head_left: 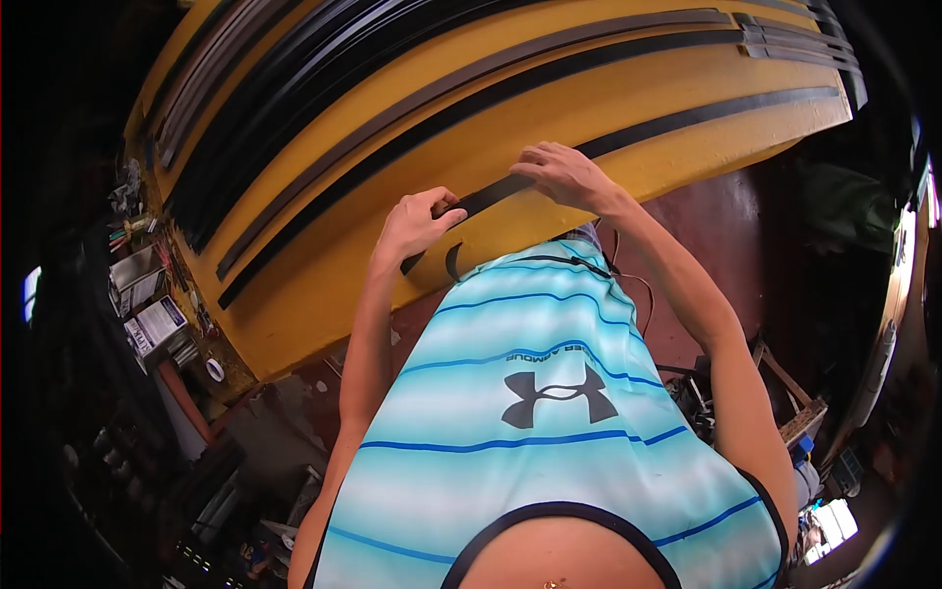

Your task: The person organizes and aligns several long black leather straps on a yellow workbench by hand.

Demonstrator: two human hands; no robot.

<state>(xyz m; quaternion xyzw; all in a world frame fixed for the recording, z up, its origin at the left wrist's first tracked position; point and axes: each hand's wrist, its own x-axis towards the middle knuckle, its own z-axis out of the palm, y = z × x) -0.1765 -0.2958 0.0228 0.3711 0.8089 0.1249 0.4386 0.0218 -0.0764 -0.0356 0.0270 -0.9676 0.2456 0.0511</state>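
Observation:
A long, flat black strap (706, 116), leather-like, lies along the near side of the yellow table (324, 329). My left hand (420, 222) is closed on it near its left end, thumb and fingers pinching the edge. Farther right, my right hand (564, 177) has its fingers curled over the same strap. Just below the strap, near the table edge, is a small curved black piece (452, 262). Beyond my hands, another black strap (491, 91) and a brown strap (471, 74) run roughly parallel.
A thick bundle of black straps (285, 88) lies at the far left of the table. Several strap ends (800, 41) gather at the right edge. Along the left side sit boxes (155, 326) and a white roll (215, 370). A reddish floor (702, 240) shows past the table.

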